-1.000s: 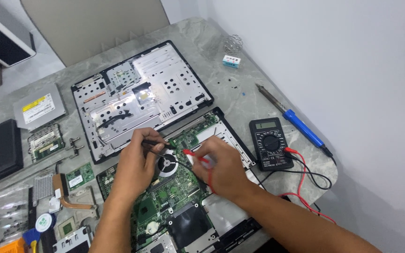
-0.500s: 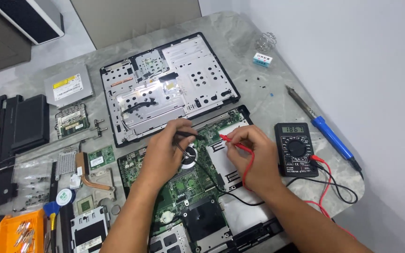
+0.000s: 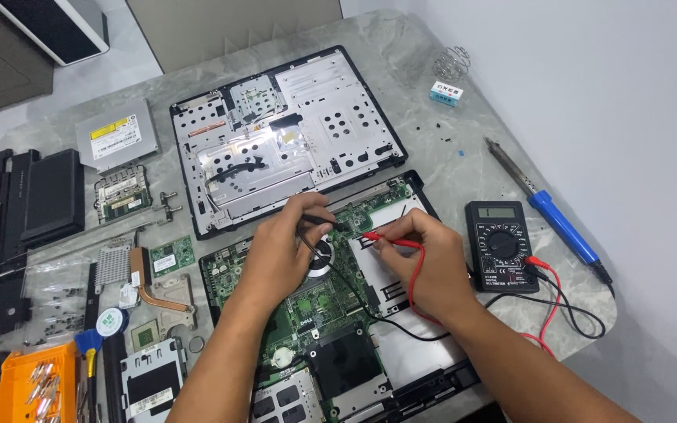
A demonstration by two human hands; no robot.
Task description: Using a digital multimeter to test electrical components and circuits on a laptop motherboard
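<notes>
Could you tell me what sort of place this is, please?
Probably an electronics repair bench: an opened laptop motherboard lies on the table, with a multimeter and a soldering iron beside it.

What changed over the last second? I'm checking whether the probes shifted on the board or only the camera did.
Mostly the view shifted: everything sits further right and lower in frame. The left hand keeps the black probe and the right hand the red probe, tips close together on the green motherboard by the fan, as before. Nothing was picked up or let go. The multimeter and soldering iron stayed put.
</notes>
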